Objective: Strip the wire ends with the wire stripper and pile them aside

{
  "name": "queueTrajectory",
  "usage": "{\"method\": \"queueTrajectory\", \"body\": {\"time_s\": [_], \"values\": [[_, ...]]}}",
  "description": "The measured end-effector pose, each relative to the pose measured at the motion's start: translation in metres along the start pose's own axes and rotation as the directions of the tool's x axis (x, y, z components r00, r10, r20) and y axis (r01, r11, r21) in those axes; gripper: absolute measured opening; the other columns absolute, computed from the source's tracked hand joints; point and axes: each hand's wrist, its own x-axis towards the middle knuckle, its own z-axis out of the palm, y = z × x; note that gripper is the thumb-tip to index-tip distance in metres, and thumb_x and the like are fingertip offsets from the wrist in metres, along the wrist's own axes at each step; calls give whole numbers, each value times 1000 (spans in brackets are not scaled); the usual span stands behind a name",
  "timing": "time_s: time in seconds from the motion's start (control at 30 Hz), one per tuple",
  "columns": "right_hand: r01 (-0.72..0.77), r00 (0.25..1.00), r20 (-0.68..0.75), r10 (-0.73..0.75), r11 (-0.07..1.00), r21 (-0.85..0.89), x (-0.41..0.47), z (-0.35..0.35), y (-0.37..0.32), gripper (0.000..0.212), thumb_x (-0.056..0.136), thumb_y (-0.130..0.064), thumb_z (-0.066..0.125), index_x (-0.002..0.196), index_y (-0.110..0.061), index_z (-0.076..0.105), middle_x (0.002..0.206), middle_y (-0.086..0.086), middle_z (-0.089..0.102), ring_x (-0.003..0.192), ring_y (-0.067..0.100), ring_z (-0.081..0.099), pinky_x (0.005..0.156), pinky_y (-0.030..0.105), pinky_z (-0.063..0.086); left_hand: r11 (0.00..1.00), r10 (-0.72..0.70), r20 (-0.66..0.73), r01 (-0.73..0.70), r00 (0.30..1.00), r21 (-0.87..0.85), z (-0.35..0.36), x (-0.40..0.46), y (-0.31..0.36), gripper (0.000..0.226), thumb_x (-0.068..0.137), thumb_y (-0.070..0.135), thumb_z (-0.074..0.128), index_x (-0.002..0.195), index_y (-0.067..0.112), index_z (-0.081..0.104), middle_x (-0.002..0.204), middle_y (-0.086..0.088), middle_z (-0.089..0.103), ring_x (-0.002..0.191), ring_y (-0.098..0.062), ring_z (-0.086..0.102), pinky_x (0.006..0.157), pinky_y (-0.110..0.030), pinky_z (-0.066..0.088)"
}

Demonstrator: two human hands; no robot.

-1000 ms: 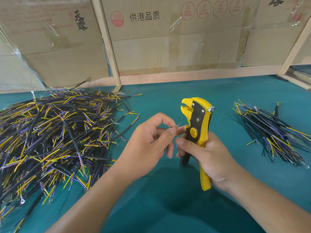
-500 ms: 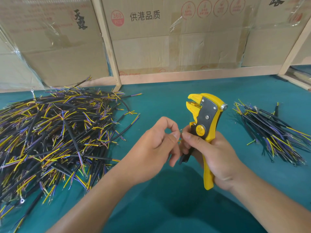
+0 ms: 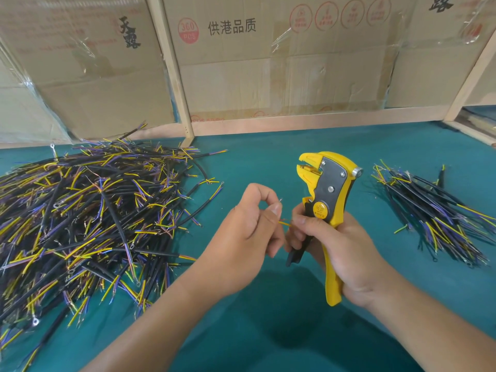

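My right hand grips the yellow and black wire stripper upright by its handles, jaws at the top pointing left and a little apart. My left hand sits just left of it and pinches a thin wire between thumb and forefinger; a short yellow strand and a bare metal tip show between the two hands. My right thumb touches the same wire. A large heap of black, yellow and purple wires covers the table's left side. A smaller pile of wires lies at the right.
The table is covered in teal cloth. Cardboard boxes with wooden posts form a wall along the back edge. A wooden frame corner stands at the far right.
The stripper has risen and tilted slightly right. My left hand has drawn a little away from my right hand, and a short yellow strand now shows between them.
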Motion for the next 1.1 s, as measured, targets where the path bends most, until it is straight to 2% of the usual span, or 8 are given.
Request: {"method": "queueTrajectory", "body": {"time_s": [0.3,0.43,0.53,0.6,0.7,0.77,0.93,1.1], "values": [[8,1000,16,-8,1000,2,0,1,1,16,86,-20,60,70,-19,64,66,5,51,66,24,53,68,36,52,1000,25,-71,-25,997,1,1,1,-2,14,101,42,35,90,34,40,54,6,49,53,-18,34,50,-28,31],[-9,1000,1,9,999,35,0,2,0,16,84,-19,61,69,-20,65,65,5,51,65,25,53,66,33,53,994,-22,-73,14,997,-107,-1,3,-1,20,100,42,36,92,26,44,55,6,47,53,-16,37,50,-18,32],[-18,1000,-13,18,999,37,1,2,1,16,84,-19,61,68,-22,67,64,5,53,64,24,54,69,38,53,993,-29,-30,26,999,-112,-3,4,0,15,96,34,44,89,24,53,54,5,47,50,-13,36,48,-16,31],[-18,1000,-20,19,999,27,1,2,1,16,84,-20,61,69,-21,68,64,5,53,64,24,54,69,39,53,996,17,7,-17,1000,-87,-3,3,2,8,94,22,52,87,23,55,54,13,51,48,-7,40,48,-15,33],[-19,1000,-16,20,1000,23,1,2,1,16,85,-21,60,70,-21,68,64,4,53,64,22,54,68,37,54,997,74,12,-74,997,-15,-2,2,3,13,94,10,56,85,20,56,55,17,58,48,0,43,49,-12,33],[-17,1000,-17,17,1000,15,1,2,1,17,85,-21,60,70,-20,67,65,4,53,64,22,54,69,38,53,998,71,-25,-71,997,0,-2,2,3,14,95,13,57,84,21,57,56,13,58,47,-2,41,48,-12,32],[-8,1000,-16,8,1000,-15,0,3,-1,18,84,-21,60,67,-21,65,65,5,52,65,23,54,70,39,51,996,18,-92,-26,996,-89,0,1,4,12,95,31,53,83,28,52,55,0,60,40,-9,33,43,-16,29],[-16,1000,-14,16,1000,-7,-1,2,-2,18,83,-21,60,65,-21,63,66,5,52,65,23,54,67,35,51,990,-19,-102,4,995,-144,0,2,6,16,100,31,48,86,24,48,53,-3,60,37,-8,31,41,-16,29]]}}
